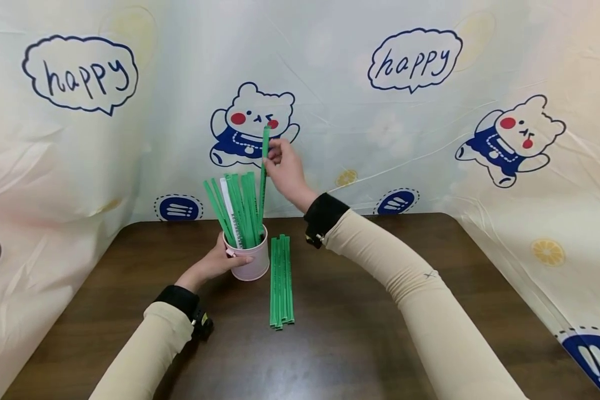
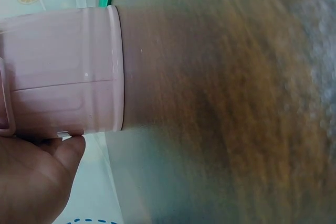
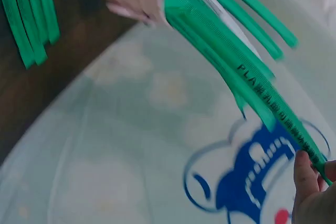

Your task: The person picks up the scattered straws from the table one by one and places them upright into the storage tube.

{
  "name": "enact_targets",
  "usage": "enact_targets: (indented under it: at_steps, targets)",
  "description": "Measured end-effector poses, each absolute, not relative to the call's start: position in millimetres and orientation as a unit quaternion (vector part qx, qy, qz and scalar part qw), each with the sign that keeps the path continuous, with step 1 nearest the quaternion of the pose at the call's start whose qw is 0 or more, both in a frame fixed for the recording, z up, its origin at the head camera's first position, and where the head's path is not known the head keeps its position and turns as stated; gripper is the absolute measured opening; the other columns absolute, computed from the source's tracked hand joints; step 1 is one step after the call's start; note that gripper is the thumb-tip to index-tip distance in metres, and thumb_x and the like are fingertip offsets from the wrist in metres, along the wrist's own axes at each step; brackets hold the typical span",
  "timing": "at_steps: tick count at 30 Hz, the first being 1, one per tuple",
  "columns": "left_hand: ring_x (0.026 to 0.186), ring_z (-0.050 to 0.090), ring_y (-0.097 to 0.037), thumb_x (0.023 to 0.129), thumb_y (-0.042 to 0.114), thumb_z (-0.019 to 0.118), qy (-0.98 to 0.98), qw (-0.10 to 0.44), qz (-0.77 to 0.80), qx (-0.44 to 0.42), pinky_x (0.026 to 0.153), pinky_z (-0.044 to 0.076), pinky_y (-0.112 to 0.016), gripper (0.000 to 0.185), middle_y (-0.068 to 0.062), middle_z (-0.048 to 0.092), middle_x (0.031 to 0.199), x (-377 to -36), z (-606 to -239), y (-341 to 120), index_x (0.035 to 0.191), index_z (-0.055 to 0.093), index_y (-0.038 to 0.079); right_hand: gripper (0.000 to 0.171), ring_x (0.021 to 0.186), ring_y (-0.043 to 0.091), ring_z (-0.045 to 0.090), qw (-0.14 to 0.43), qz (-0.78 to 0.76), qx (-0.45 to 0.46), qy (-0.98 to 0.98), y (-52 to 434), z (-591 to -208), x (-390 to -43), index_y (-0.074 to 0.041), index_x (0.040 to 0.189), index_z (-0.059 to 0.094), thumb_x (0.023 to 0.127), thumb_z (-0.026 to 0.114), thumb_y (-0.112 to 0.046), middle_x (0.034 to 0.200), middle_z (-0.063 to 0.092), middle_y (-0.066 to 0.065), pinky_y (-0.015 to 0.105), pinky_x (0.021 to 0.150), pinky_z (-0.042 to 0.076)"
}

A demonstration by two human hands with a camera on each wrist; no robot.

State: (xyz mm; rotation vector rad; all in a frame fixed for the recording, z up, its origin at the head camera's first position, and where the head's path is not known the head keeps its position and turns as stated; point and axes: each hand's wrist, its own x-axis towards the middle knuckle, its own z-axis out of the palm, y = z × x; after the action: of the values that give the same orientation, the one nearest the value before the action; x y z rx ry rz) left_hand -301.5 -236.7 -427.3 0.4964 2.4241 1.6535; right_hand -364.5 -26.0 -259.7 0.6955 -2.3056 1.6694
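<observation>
A pink pail (image 1: 252, 270) stands on the table, packed with upright green-wrapped straws (image 1: 236, 203) and one in a white wrapper (image 1: 228, 203). My left hand (image 1: 212, 267) grips the pail from its left side, thumb across the front. In the left wrist view that hand (image 2: 34, 182) lies against the pail wall (image 2: 58, 66). Above the pail, my right hand (image 1: 286, 171) pinches a green-wrapped straw (image 1: 265, 145) near its top. Its lower part runs down to the pail's right rim. Dark print, starting with PLA, marks this straw (image 3: 268, 95) in the right wrist view.
To the right of the pail, several green-wrapped straws (image 1: 281, 283) lie side by side on the brown table (image 1: 360, 322). A pale curtain (image 1: 330, 133) with printed bears hangs behind the table's back edge and along its sides.
</observation>
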Motion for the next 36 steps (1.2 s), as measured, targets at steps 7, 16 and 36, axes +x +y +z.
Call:
enact_targets:
  at_steps: [7, 16, 36]
  targets:
    - [0.14, 0.022, -0.048, 0.09, 0.023, 0.074, 0.813, 0.081, 0.551, 0.167, 0.12, 0.017, -0.075, 0.108, -0.029, 0.006, 0.158, -301, -428, -237, 0.154, -0.012, 0.004, 0.039, 0.107, 0.023, 0.058, 0.07, 0.526, 0.238, -0.813, -34, -290, -360, -0.001, 0.142, 0.045, 0.104, 0.055, -0.004, 0.118, 0.058, 0.015, 0.024, 0.086, 0.048]
    - [0.14, 0.023, -0.048, 0.091, 0.022, 0.073, 0.814, 0.082, 0.551, 0.163, 0.12, 0.018, -0.076, 0.107, -0.029, 0.006, 0.157, -302, -425, -237, 0.154, -0.011, 0.005, 0.04, 0.106, 0.006, 0.055, 0.092, 0.508, 0.298, -0.803, -44, -391, -456, -0.03, 0.142, 0.041, 0.105, 0.056, -0.031, 0.117, 0.054, -0.005, 0.023, 0.092, 0.05]
    - [0.14, 0.024, -0.048, 0.091, 0.022, 0.073, 0.816, 0.08, 0.547, 0.166, 0.12, 0.018, -0.075, 0.107, -0.03, 0.008, 0.157, -301, -428, -238, 0.155, -0.012, 0.004, 0.038, 0.114, 0.035, 0.06, 0.046, 0.475, 0.271, -0.836, -35, -348, -351, 0.006, 0.139, 0.043, 0.103, 0.054, 0.0, 0.121, 0.058, 0.024, 0.04, 0.101, 0.051]
